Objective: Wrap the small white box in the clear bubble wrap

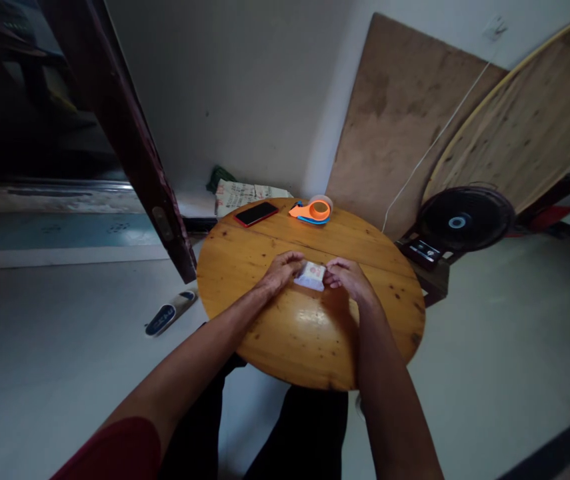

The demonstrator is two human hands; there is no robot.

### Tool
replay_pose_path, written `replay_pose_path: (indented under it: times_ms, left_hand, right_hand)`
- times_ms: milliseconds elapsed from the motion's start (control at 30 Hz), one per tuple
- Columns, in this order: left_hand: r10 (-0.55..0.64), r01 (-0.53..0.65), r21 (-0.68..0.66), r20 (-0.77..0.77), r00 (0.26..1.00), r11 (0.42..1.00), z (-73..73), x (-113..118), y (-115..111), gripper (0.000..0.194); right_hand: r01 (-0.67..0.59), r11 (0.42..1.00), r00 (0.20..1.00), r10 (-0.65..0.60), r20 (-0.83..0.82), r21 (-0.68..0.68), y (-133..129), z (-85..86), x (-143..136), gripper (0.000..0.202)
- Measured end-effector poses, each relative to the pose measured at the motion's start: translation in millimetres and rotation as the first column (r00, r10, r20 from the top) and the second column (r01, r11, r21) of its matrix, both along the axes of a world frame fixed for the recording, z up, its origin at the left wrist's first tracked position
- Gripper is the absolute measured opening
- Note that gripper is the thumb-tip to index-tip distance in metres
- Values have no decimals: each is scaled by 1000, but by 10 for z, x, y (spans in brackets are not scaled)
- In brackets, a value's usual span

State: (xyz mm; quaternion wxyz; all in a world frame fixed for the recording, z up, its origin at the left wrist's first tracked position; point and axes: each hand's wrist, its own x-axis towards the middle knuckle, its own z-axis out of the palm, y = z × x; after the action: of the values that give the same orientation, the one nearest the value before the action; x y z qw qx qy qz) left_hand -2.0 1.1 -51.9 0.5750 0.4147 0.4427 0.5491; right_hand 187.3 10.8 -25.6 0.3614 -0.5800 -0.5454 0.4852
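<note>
A small white packet [311, 275] with reddish print on its top lies low over the middle of the round wooden table [305, 353]. My left hand [283, 269] closes its fingers on the packet's left end. At the right end, my right hand [347, 275] pinches it with thumb and fingers curled. Whether the packet rests on the wood or is slightly lifted, I cannot tell. What is inside it does not show.
Toward the table's far edge lie a red-edged phone [257, 214] and an orange and blue tape dispenser [315, 210]. A black fan [459, 221] stands right of the table. Wooden boards [405, 113] lean on the wall. A slipper [169, 313] lies on the floor at left.
</note>
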Motion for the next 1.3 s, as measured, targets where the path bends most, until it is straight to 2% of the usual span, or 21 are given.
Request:
replay_pose_path:
  times_ms: [100,233,400,500,567,667,733,867,967,1133,1300]
  left_hand:
    - [27,-28,-16,-15,1000,999,21,-7,-15,27]
    - [-38,37,-15,-31,999,999,28,0,-25,25]
    - [39,-39,-41,0,999,998,3,5,-2,30]
    - [-10,11,-33,8,1000,999,-20,6,12,27]
    - [-15,16,-18,17,1000,1000,-41,6,22,28]
    - [45,-45,-8,13,999,999,-78,2,40,29]
    - [31,-31,4,6,1000,1000,-98,-1,50,28]
    - [19,-19,13,-10,1000,1000,-95,-4,47,29]
    - [64,-63,7,-39,997,998,-73,-13,35,28]
    - [-44,59,111,-134,990,992,-59,-18,4,20]
    - [-42,66,146,-161,986,987,-81,-11,6,20]
  right_hand:
    - [-1,1000,1000,1,-17,-10,13,-22,12,7]
    - [-31,999,999,29,-46,-32,20,-36,-7,7]
    - [25,1000,999,-25,-37,-11,27,-50,-2,8]
    - [10,1000,1000,-9,11,-15,37,-60,27,7]
    - [29,997,998,-33,57,67,48,-61,48,8]
    - [54,948,993,-85,85,314,59,-51,48,14]
    - [-5,919,996,-30,82,394,55,-43,12,18]
    - [-115,940,992,93,84,322,21,-45,-85,25]
    - [-104,950,993,80,91,295,4,-51,-121,31]
    - [-110,940,983,53,178,322,13,-43,-152,24]
    - [-106,904,976,14,219,414,44,-86,-190,20]
